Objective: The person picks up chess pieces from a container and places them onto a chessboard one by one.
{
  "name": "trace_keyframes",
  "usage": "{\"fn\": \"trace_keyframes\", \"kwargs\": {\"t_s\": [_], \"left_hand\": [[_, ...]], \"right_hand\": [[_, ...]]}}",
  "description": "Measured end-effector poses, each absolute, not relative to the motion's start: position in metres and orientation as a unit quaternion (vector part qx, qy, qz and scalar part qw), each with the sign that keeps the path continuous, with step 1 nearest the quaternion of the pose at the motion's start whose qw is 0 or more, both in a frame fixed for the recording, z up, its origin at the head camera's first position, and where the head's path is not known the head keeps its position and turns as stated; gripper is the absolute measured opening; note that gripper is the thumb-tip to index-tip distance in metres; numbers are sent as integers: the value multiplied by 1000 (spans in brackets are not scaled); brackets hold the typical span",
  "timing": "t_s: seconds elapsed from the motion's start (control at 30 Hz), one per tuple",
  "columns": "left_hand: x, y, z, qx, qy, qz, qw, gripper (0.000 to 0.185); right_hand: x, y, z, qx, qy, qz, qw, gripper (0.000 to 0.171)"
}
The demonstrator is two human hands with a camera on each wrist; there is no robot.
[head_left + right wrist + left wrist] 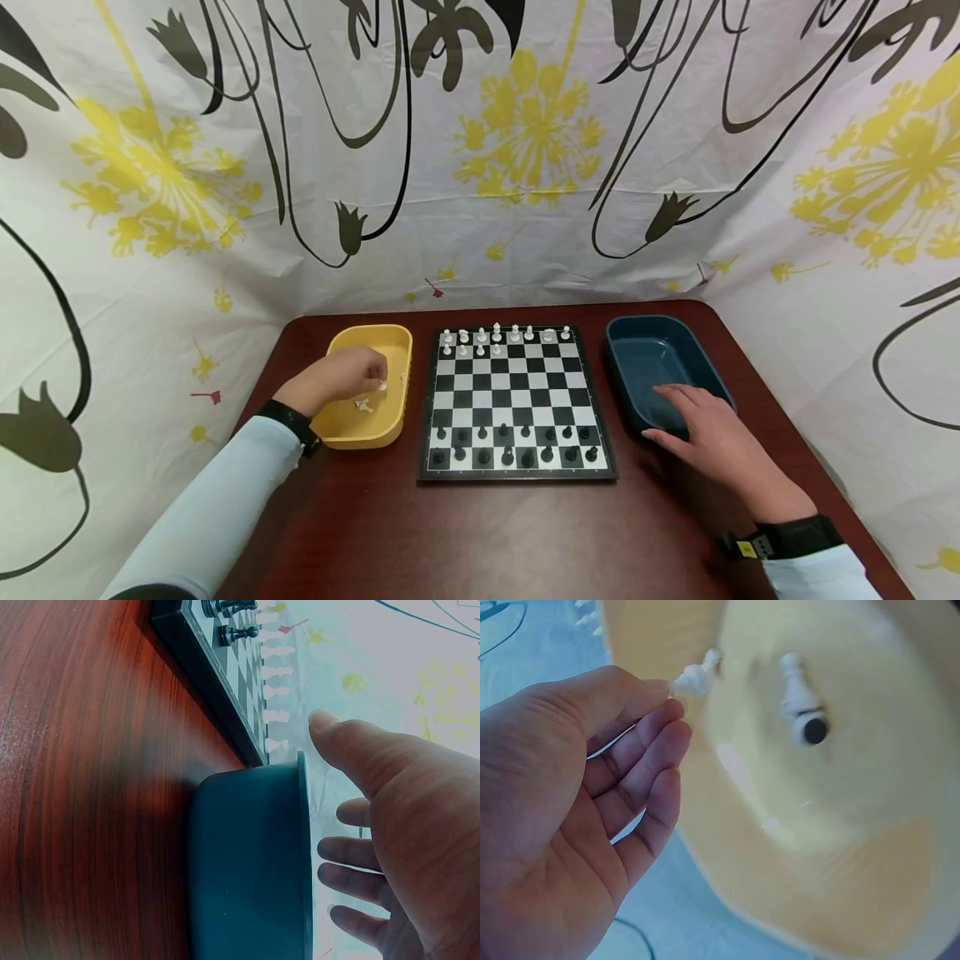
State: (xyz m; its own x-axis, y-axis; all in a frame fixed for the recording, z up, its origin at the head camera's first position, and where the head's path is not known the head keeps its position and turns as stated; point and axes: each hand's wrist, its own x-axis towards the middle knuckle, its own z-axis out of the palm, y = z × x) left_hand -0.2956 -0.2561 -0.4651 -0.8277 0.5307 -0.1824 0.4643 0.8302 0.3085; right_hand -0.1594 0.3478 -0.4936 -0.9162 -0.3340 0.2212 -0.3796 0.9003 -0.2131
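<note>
My left hand (pixel 348 372) is over the yellow tray (pixel 390 429), pinching a white chess pawn (pixel 696 678) between thumb and fingertip. Below it, more white chess pieces (pixel 363 406) lie on the tray floor; one white piece (pixel 801 701) shows its dark round base in the left wrist view. Over the near rim of the blue tray (pixel 637 367), my right hand (pixel 712 437) holds nothing, its fingers spread and thumb apart. Between the trays lies a chessboard (pixel 517 383). White pieces fill its far row, with several pawns (pixel 480 350) at the left of the second row.
Black chess pieces (pixel 528 457) stand in two rows along the board's near side. All this rests on a dark reddish wooden table (pixel 480 533). A white cloth (pixel 480 275) with yellow flowers and dark stems hangs behind and at both sides.
</note>
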Motion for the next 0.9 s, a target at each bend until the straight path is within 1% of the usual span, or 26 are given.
{"fn": "trace_keyframes", "kwargs": {"t_s": [0.17,0.3,0.4,0.53,0.9], "left_hand": [[-303,-250,-442,250,955,126,102,4],[-313,-231,-431,248,956,121,101,6],[-320,-210,-428,264,951,123,101,4],[-330,-181,-427,301,943,112,83,4],[-357,-105,-422,361,927,87,62,11]], "right_hand": [[-158,348,-492,180,-971,128,88,73],[-158,349,-492,179,-971,128,90,73],[-157,350,-492,183,-970,131,92,73],[-156,351,-493,187,-968,132,98,73],[-151,354,-493,185,-968,128,111,71]]}}
